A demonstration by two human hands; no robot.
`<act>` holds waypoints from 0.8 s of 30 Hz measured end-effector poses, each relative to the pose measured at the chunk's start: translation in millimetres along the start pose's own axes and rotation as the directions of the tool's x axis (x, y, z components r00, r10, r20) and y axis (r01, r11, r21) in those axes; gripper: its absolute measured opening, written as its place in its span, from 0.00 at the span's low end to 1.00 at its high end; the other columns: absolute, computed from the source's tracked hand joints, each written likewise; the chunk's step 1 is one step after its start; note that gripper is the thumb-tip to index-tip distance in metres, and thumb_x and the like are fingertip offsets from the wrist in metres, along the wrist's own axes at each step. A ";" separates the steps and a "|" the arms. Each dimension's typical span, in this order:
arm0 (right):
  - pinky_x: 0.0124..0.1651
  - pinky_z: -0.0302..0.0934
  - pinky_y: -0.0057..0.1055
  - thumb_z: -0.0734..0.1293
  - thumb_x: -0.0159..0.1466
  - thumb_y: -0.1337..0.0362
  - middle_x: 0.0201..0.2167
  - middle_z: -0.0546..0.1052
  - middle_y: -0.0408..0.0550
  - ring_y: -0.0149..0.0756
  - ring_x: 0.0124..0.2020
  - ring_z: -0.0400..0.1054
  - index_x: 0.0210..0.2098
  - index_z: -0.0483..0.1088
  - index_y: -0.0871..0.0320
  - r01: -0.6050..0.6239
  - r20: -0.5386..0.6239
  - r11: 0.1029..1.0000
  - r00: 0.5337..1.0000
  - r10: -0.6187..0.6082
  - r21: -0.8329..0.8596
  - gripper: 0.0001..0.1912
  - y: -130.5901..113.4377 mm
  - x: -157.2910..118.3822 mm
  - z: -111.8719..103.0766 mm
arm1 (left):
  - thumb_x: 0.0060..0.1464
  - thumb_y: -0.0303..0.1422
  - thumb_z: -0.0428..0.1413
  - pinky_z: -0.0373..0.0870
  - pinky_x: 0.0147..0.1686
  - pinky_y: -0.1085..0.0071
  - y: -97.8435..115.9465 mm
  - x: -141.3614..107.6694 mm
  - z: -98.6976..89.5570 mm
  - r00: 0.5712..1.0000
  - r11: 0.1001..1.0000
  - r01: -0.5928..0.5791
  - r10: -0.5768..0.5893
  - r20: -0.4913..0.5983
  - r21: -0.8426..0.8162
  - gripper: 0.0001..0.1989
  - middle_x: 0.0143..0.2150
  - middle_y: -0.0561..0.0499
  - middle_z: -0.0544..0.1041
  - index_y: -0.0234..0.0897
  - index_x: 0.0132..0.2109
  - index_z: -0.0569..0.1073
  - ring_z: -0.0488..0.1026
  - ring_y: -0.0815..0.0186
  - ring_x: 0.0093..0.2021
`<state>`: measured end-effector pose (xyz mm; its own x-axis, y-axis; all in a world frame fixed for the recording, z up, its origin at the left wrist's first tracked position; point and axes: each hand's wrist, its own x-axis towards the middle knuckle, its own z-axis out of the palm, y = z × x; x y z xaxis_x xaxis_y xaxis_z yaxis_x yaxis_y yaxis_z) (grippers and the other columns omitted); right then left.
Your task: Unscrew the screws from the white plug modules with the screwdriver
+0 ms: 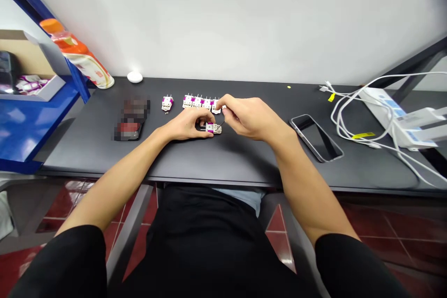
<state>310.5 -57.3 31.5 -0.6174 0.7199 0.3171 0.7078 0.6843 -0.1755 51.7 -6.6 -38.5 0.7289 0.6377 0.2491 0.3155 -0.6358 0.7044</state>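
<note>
The left hand (193, 124) is clamped on a small white-and-purple part (213, 128) at the middle of the dark table (223, 160). The right hand (249, 116) pinches a thin tool (220, 125), its tip seemingly touching the part, though it's hard to make out from here. Similar parts (197, 102) stand in a row just behind.

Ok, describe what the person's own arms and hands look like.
The left hand and right hand are bare, with no gloves, and no watch or bracelet shows at either wrist. The left sleeve and right sleeve are short and plain black, with no visible markings.
</note>
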 end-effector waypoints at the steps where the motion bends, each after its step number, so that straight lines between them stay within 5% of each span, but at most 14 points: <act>1: 0.37 0.56 0.35 0.57 0.76 0.65 0.34 0.83 0.47 0.41 0.31 0.71 0.55 0.73 0.55 0.011 -0.009 1.000 1.000 -0.011 0.019 0.16 0.1 -0.3 -0.3 | 0.59 0.41 0.73 0.70 0.40 0.69 0.5 0.0 -0.2 1.000 1.000 0.007 -0.007 0.003 0.002 0.16 0.40 0.51 0.82 0.38 0.49 0.84 0.74 0.64 0.38; 4: 0.40 0.59 0.35 0.59 0.73 0.66 0.40 0.85 0.51 0.42 0.34 0.74 0.57 0.73 0.56 0.042 -0.023 0.998 0.999 -0.041 0.048 0.17 -0.1 -1.4 -2.0 | 0.59 0.41 0.72 0.70 0.40 0.69 1.7 0.0 -0.8 1.000 1.000 0.019 -0.019 0.012 0.007 0.16 0.40 0.50 0.82 0.38 0.49 0.84 0.74 0.64 0.39; 11: 0.34 0.49 0.35 0.56 0.80 0.61 0.30 0.80 0.46 0.41 0.26 0.66 0.53 0.74 0.54 -0.051 0.031 0.998 0.998 0.052 -0.039 0.16 -0.9 -0.1 -1.9 | 0.59 0.41 0.73 0.71 0.40 0.68 0.5 0.1 -0.6 1.000 1.000 0.008 -0.008 0.007 0.002 0.17 0.42 0.50 0.84 0.38 0.50 0.84 0.74 0.64 0.38; 17: 0.38 0.56 0.35 0.59 0.72 0.66 0.36 0.83 0.48 0.40 0.31 0.70 0.55 0.74 0.55 0.018 -0.006 0.999 1.000 -0.018 0.047 0.17 -1.5 -1.5 -2.9 | 0.60 0.41 0.72 0.71 0.41 0.68 0.6 0.2 -1.2 1.000 1.000 0.008 -0.008 0.018 0.002 0.16 0.42 0.50 0.84 0.38 0.50 0.84 0.74 0.64 0.39; 24: 0.35 0.49 0.36 0.57 0.79 0.59 0.29 0.80 0.45 0.41 0.26 0.66 0.53 0.75 0.54 -0.041 0.038 0.999 0.998 0.042 -0.018 0.16 -0.3 -0.4 -3.2 | 0.59 0.41 0.73 0.70 0.40 0.68 0.0 -0.1 -0.9 1.000 1.000 0.007 -0.007 0.008 0.014 0.16 0.42 0.50 0.84 0.38 0.50 0.84 0.74 0.64 0.39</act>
<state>311.7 -58.1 34.4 -0.5999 0.7519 0.2735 0.7386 0.6518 -0.1721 51.1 -6.3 -37.9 0.7316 0.6384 0.2391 0.3286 -0.6375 0.6969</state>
